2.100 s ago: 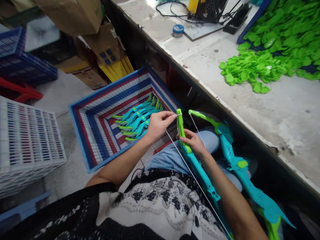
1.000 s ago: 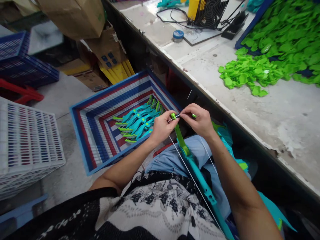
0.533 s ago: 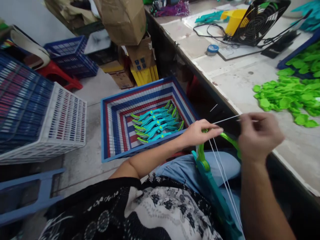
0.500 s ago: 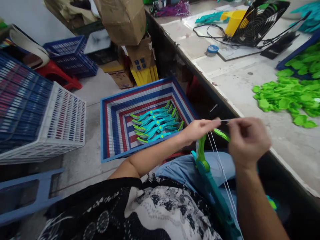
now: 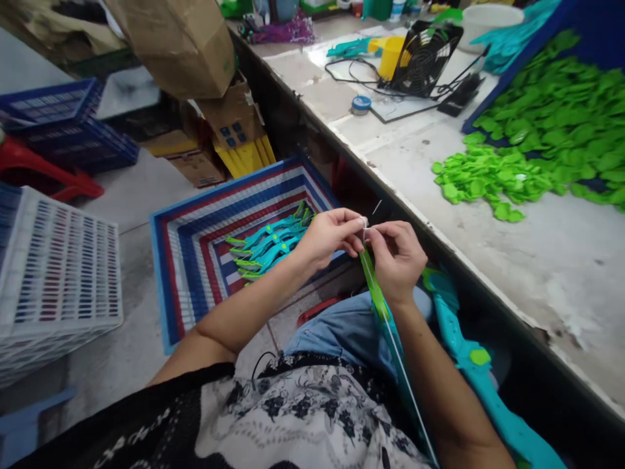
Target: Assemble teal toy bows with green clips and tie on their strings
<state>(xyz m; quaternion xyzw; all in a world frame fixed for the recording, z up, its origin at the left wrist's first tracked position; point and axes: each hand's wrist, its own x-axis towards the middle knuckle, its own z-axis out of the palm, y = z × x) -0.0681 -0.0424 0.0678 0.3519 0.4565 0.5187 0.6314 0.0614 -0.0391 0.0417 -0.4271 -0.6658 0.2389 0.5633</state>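
Observation:
My left hand (image 5: 332, 240) is closed in a pinch on a thin white string (image 5: 401, 352) near its upper end. Right beside it, my right hand (image 5: 398, 255) also pinches the string, fingertips nearly touching the left ones. Below both hands, a long green and teal plastic piece (image 5: 375, 286) slants down over my leg, with the string running along it. Whether the fingers also grip this piece is hidden. Another teal plastic piece with a green knob (image 5: 479, 357) lies to the right of my right forearm. Similar teal and green pieces (image 5: 271, 244) lie in a striped-lined crate.
The blue-rimmed crate (image 5: 159, 273) stands on the floor to the left. Along the right runs a worktable (image 5: 493, 273) bearing a heap of green plastic parts (image 5: 488, 176), a black fan (image 5: 424, 62) and a blue-lidded tin (image 5: 361, 104). A white basket (image 5: 73, 273) is at far left.
My hands have come together; the right one moved left to the left hand's fingertips. The stretched string between them has shortened. My view has turned right, showing more of the table.

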